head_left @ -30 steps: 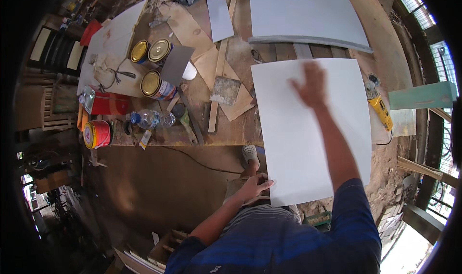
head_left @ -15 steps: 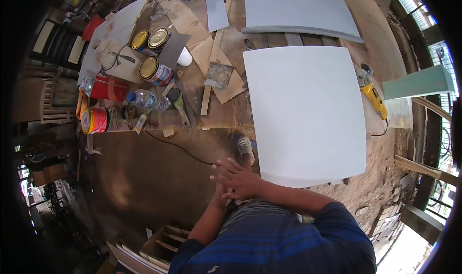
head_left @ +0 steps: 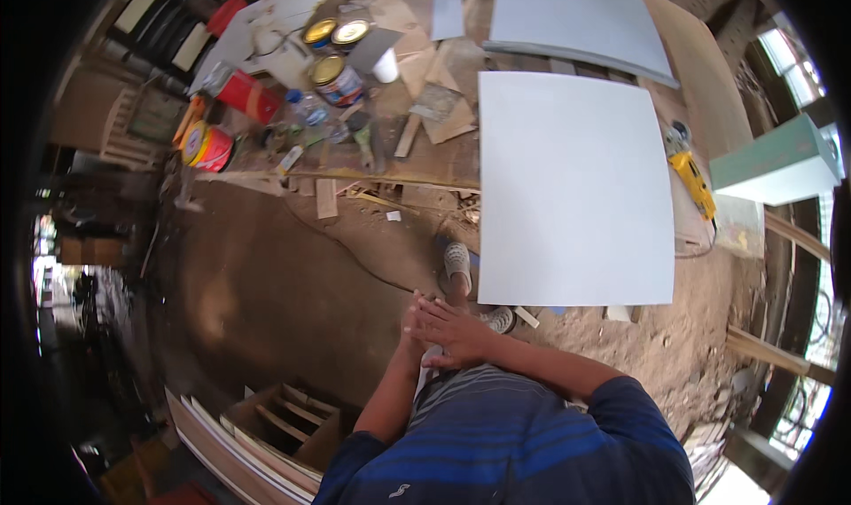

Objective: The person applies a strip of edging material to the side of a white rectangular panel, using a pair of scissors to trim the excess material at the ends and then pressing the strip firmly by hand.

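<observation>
So the big white panel is lying on the workbench, near end poking out past the bench edge toward the person. Both hands are off it: they're together in front of the belly, the right hand laid across the left hand, right fingers pretty much stretched out. The left one's mostly covered, so I can't tell how its fingers sit. From the hands, the panel is ahead and over to the right, with its near left corner the closest bit, near but not touching. A yellow grinder sits just beside the panel's right edge, a second pale panel lies beyond the far edge, and a paint can stands well off to the left.
</observation>
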Demonstrator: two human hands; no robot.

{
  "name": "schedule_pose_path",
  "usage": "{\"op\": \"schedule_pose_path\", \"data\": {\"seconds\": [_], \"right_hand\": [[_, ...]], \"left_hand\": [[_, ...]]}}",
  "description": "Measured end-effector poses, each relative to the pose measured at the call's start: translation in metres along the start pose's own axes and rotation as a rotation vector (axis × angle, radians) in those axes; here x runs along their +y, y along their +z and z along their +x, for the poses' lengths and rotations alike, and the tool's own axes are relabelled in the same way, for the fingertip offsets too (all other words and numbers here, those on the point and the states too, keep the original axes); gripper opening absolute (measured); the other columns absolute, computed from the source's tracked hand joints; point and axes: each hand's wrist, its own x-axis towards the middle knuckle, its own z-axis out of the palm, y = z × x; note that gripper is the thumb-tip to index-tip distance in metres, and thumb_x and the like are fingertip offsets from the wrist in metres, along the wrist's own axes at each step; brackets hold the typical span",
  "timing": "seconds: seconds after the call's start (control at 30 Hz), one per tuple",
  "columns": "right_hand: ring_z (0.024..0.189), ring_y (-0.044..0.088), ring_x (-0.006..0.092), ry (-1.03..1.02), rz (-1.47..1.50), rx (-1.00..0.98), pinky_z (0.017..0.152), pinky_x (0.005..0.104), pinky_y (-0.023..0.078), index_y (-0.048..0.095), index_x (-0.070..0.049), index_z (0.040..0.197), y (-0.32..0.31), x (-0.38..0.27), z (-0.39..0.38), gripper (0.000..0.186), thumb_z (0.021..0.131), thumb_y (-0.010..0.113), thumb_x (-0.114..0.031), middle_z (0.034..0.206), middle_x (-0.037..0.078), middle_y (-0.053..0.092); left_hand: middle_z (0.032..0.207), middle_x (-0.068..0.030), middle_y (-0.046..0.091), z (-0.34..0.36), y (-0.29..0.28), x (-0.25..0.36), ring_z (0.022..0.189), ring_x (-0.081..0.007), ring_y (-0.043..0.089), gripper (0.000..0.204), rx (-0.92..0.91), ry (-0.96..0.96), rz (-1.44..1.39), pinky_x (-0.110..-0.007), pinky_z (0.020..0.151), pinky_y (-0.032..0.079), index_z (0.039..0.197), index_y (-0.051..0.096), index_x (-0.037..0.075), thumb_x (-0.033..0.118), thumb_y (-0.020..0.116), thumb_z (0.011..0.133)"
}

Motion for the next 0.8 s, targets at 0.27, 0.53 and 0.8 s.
{"op": "schedule_pose_path", "data": {"seconds": [0.27,0.53,0.8], "right_hand": [[0.154,0.019,0.038,0.7,-0.737,0.606,0.125,0.0574,0.009,0.036,-0.016,0.158,-0.147,0.138,-0.132,0.077,0.093,0.069,-0.043,0.163,0.02,0.028],[0.158,0.003,0.0344,1.486,-0.772,0.425,0.124,0.0567,-0.005,0.016,-0.007,0.163,-0.151,0.167,-0.159,0.096,0.097,0.039,-0.073,0.169,0.02,0.011],[0.154,0.018,0.039,0.019,-0.221,-0.102,0.126,0.0504,0.011,0.04,0.0,0.151,-0.011,-0.044,0.023,0.079,0.091,0.064,-0.045,0.161,0.025,0.03]], "left_hand": [[0.093,-0.0006,0.068,-0.001,-0.042,0.003,0.08,-0.012,0.066,0.041,-0.036,0.0,0.166,-0.027,0.07,0.05,0.11,0.063,0.008,0.045,0.046,0.108],[0.106,-0.0075,0.073,-0.006,-0.049,-0.008,0.094,-0.0181,0.07,0.044,-0.065,0.031,0.198,-0.033,0.079,0.055,0.12,0.062,0.007,0.046,0.046,0.107],[0.086,0.0011,0.065,0.006,-0.033,0.022,0.074,-0.0099,0.063,0.037,-0.069,0.15,0.135,-0.027,0.063,0.047,0.113,0.062,0.01,0.043,0.047,0.108]]}}
